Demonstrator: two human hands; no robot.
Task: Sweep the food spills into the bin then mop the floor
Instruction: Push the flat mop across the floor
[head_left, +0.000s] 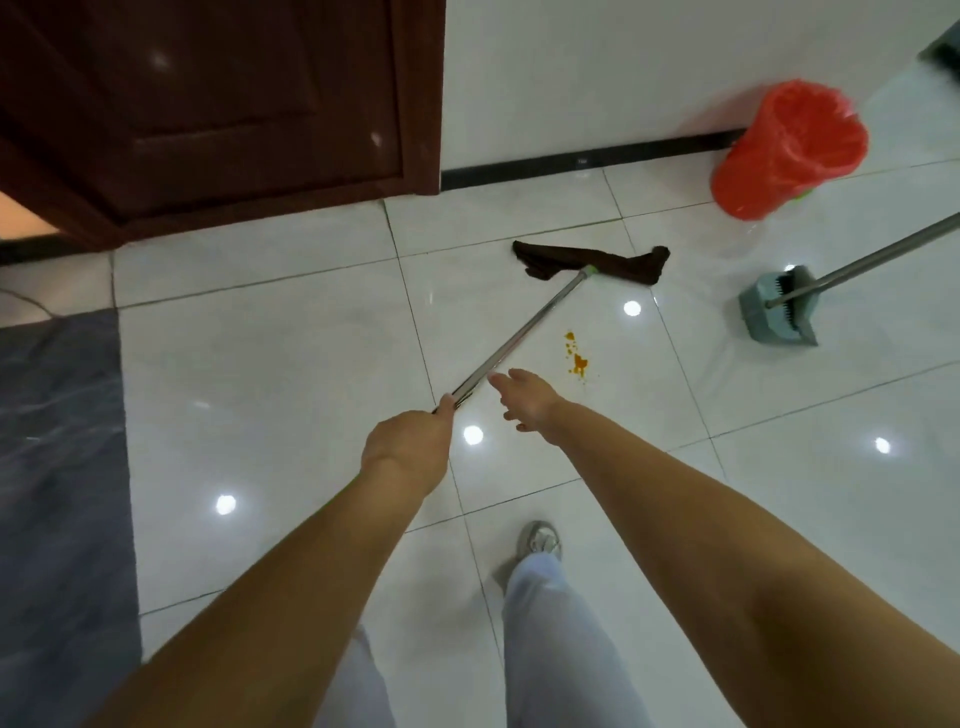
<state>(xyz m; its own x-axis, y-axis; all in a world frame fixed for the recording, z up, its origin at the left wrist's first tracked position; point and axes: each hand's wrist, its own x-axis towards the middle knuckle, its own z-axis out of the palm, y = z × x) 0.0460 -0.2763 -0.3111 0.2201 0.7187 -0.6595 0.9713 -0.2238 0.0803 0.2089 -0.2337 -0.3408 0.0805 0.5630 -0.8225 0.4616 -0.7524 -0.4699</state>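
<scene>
My left hand (410, 441) grips the metal handle of a mop (524, 332). Its dark brown cloth head (592, 262) lies flat on the white tiles ahead. My right hand (527, 397) hovers beside the handle, fingers spread, holding nothing. An orange food stain (576, 358) marks the tile just right of the handle. A bin lined with a red bag (789, 148) stands by the wall at the upper right. A grey-green dustpan with a broom (779, 306) clipped in it rests on the floor at the right.
A dark wooden door (218, 109) fills the upper left, beside a white wall with a black skirting (587, 161). A grey mat (57, 493) covers the floor on the left. My leg and shoe (540, 540) are below my arms.
</scene>
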